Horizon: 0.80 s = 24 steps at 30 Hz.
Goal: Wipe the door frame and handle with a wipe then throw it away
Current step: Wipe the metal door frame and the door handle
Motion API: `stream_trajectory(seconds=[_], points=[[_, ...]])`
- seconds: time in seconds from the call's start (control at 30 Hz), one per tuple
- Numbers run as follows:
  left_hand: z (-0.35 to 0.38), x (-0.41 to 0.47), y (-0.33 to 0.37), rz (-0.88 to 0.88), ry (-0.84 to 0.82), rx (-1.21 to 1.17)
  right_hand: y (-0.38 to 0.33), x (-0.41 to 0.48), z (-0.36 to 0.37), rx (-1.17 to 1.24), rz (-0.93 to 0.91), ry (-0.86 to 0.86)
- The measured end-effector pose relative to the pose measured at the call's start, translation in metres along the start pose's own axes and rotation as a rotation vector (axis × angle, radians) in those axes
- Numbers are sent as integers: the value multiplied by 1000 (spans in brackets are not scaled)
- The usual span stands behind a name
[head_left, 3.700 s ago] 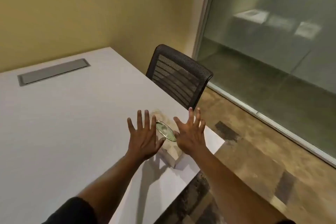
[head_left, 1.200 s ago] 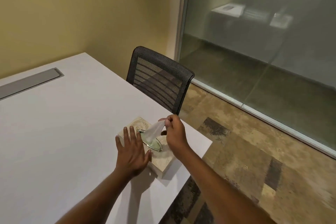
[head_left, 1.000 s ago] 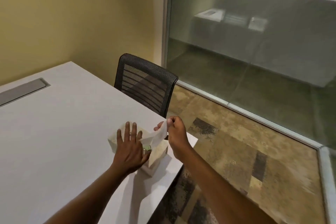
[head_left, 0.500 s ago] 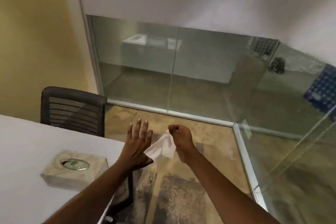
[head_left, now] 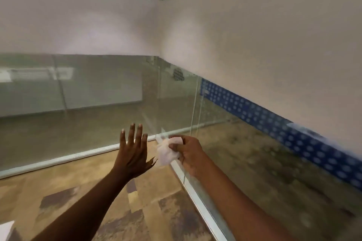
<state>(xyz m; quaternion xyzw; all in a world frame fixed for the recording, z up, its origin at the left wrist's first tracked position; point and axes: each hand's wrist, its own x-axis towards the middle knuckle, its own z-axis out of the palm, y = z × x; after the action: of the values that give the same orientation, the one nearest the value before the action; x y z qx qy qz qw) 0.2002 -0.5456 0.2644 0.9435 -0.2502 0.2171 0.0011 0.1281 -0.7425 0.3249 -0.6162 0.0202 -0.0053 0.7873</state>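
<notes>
A: Where was the wipe [head_left: 166, 152] at that moment?

B: In the right hand [head_left: 189, 152], bunched into a white wad. The fingers [head_left: 175, 146] were curled closed over it, and most of the wad stuck out on the side facing the other hand, with a thin corner of it pointing up.

A: And the left hand [head_left: 133, 155]?

B: Empty, with its fingers spread apart and pointing up, the back of the hand toward the camera. It was raised just beside the wipe. Its thumb tip came very near the lower edge of the wad, though I could not tell whether they touched.

A: What lay around the hands?

B: Both forearms reached out over a patterned tan and brown carpet [head_left: 82, 191]. Ahead stood glass walls [head_left: 78, 103] that met in a corner just behind the wipe. The glass was clear in its lower band and frosted white above. A pale metal floor track [head_left: 197, 197] ran along the base of the right-hand pane, passing under the right wrist.

A: Anything else in view?

B: A blue dotted strip [head_left: 274, 123] showed through the right glass, blurred. A white corner of something peeked in at the bottom left edge of the view; I could not tell what it was.
</notes>
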Motion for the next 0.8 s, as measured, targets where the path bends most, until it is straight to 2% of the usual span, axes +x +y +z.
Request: stream_trajectory(seconds=[0.37, 0.53, 0.67, 0.8], points=[[-10, 115, 206, 409, 157, -145, -65, -97, -168, 294, -48, 596], [-6, 159, 293, 597, 228, -221, -91, -144, -216, 497, -168, 748], [-15, 188, 360, 758, 337, -302, -108, -181, -247, 474, -230, 974], [-28, 199, 423, 917, 438, -403, -113, -219, -267, 506, -376, 1235]])
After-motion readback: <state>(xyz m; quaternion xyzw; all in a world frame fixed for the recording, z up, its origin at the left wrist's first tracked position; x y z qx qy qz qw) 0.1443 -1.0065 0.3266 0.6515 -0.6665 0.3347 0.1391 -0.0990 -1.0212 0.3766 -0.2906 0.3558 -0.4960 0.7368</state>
